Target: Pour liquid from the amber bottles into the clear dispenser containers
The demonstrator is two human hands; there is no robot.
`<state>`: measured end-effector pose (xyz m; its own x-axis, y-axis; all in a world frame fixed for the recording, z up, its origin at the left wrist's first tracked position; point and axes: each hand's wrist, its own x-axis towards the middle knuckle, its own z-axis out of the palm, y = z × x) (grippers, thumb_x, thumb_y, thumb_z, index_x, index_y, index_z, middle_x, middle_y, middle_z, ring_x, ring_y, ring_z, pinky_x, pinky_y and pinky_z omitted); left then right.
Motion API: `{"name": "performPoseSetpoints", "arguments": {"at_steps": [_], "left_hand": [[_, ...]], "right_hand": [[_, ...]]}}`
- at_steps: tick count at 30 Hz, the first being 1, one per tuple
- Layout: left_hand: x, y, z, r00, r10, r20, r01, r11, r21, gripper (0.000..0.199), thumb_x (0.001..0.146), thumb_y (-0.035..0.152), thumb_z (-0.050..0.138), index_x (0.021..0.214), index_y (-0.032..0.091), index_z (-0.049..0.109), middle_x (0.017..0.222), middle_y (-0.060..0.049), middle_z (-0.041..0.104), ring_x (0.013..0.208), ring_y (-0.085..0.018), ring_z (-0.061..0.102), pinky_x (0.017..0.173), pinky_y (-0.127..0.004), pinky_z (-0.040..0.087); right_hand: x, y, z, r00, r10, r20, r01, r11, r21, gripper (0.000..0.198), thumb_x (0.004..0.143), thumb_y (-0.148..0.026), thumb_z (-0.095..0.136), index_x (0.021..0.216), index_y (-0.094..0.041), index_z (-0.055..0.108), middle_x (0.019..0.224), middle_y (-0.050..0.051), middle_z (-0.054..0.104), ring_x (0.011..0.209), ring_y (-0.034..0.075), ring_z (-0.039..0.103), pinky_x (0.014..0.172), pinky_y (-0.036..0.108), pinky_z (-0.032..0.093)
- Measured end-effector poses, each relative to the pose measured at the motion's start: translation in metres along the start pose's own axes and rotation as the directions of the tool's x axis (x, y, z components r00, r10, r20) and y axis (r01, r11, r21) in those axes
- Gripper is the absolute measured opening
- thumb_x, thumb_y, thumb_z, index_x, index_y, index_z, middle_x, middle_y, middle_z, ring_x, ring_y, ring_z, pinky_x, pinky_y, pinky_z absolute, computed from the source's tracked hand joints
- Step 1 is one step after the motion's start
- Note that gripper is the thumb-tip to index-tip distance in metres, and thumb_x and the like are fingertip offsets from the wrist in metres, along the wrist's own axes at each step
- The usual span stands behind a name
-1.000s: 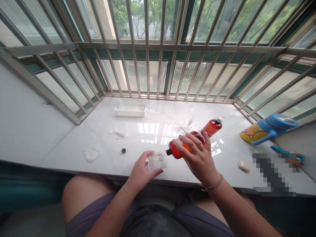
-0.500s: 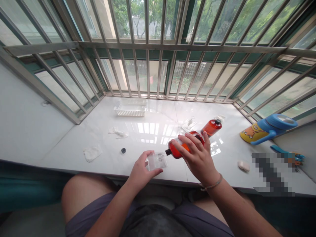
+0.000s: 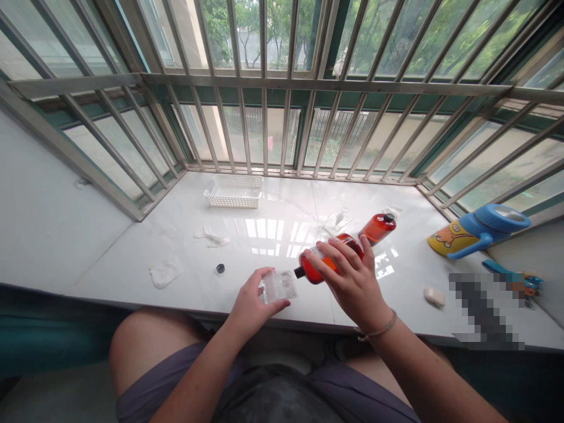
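My left hand (image 3: 255,299) is closed around a small clear plastic container (image 3: 281,286), thumb along the near side and fingers along the far side. My right hand (image 3: 352,279) grips a red-orange bottle (image 3: 314,267) from above. The bottle is tilted left, and its black neck points at the container's right edge. Whether liquid is flowing out I cannot make out. Behind my right fingers stands a second red-orange bottle (image 3: 374,229) with a black cap. A small dark round cap (image 3: 220,269) lies left of my left hand.
A white perforated basket (image 3: 233,202) stands near the window bars. Crumpled white tissues (image 3: 165,273) lie at left. To the right are a blue and yellow cup (image 3: 476,232), a pale soap-like block (image 3: 435,296) and a blurred-out dark patch (image 3: 484,311).
Almost nothing differs. Both hands keep the same hold, and the tilted bottle has shifted very slightly to the left.
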<state>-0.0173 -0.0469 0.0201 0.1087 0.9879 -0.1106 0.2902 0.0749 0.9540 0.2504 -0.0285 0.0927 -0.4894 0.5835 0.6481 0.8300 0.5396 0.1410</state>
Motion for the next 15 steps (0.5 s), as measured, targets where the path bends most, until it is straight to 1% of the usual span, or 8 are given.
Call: {"name": "performPoseSetpoints", "arguments": {"at_steps": [7, 15], "left_hand": [[0.0008, -0.0024, -0.0001, 1.000, 0.010, 0.004, -0.010, 1.000, -0.007, 0.072, 0.072, 0.036, 0.097, 0.135, 0.028, 0.062, 0.146, -0.010, 0.066, 0.136, -0.033, 0.064, 0.115, -0.051, 0.055], [0.0005, -0.0013, 0.0000, 1.000, 0.011, 0.009, -0.011, 1.000, -0.002, 0.073, 0.072, 0.037, 0.097, 0.135, 0.028, 0.063, 0.146, -0.010, 0.066, 0.137, -0.033, 0.063, 0.115, -0.052, 0.054]], "right_hand": [[0.0002, 0.0010, -0.0005, 1.000, -0.001, 0.009, 0.001, 1.000, -0.009, 0.050, 0.104, -0.008, 0.062, 0.148, -0.032, 0.064, 0.142, 0.005, 0.073, 0.139, 0.029, 0.061, 0.134, 0.069, 0.017], [0.0016, 0.0011, -0.0021, 1.000, -0.008, 0.004, 0.009, 1.000, -0.015, 0.048, 0.104, -0.006, 0.062, 0.145, -0.032, 0.066, 0.141, 0.005, 0.074, 0.138, 0.029, 0.062, 0.133, 0.067, 0.020]]}}
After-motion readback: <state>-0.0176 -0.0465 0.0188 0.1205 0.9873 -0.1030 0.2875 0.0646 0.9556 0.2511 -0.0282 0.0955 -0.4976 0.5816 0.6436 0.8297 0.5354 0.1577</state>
